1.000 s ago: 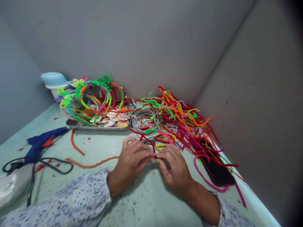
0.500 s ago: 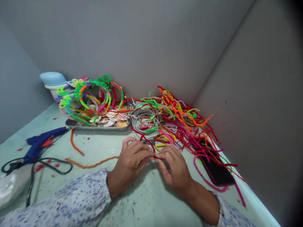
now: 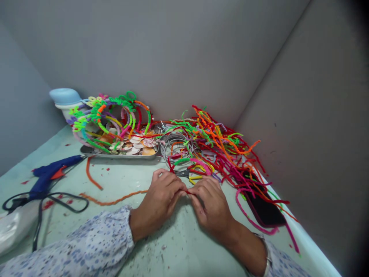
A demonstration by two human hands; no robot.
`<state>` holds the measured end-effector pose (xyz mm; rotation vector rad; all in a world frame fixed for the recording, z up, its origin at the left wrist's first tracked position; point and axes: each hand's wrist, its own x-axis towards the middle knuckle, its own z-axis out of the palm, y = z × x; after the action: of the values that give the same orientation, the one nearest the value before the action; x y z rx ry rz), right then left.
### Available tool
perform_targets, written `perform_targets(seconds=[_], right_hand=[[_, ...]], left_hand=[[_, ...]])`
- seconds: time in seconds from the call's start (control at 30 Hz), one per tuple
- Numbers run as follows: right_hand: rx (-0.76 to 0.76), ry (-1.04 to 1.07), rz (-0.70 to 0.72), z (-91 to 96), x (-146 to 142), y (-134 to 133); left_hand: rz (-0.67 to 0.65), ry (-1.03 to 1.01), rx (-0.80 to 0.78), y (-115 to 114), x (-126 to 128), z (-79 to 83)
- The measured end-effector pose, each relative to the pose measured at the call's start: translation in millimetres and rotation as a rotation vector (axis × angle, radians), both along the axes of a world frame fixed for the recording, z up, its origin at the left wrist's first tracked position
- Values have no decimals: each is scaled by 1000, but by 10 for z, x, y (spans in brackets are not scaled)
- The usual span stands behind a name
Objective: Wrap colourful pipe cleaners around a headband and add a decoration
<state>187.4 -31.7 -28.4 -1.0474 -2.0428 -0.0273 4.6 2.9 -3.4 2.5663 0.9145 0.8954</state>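
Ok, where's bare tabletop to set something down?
Barest: the table between the forearms, below the left hand and right hand pinching a red pipe cleaner. Also the strip between glue gun and tray, crossed by an orange pipe cleaner. Crowded: pipe cleaner pile and phone on the right.

Small craft workstation, grey partition walls (image 3: 178, 50): heaped pipe cleaners (image 3: 219, 148), blue glue gun (image 3: 47, 175), tray (image 3: 121, 156) of finished hoops, littered tabletop (image 3: 121, 181).

The red pipe cleaner (image 3: 187, 191) mostly vanishes between the left hand (image 3: 161, 197) and right hand (image 3: 211, 204). A tangle of pipe cleaners (image 3: 221, 150) covers part of the black phone (image 3: 265, 211). The left edge cuts off a white object (image 3: 14, 227).
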Motion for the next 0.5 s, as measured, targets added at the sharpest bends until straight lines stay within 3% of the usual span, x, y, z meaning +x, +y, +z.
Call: perform_targets(seconds=[0.5], right_hand=[[2,-7,-15,14,-1,-4]], left_hand=[[27,65,33,-11,8,-6]])
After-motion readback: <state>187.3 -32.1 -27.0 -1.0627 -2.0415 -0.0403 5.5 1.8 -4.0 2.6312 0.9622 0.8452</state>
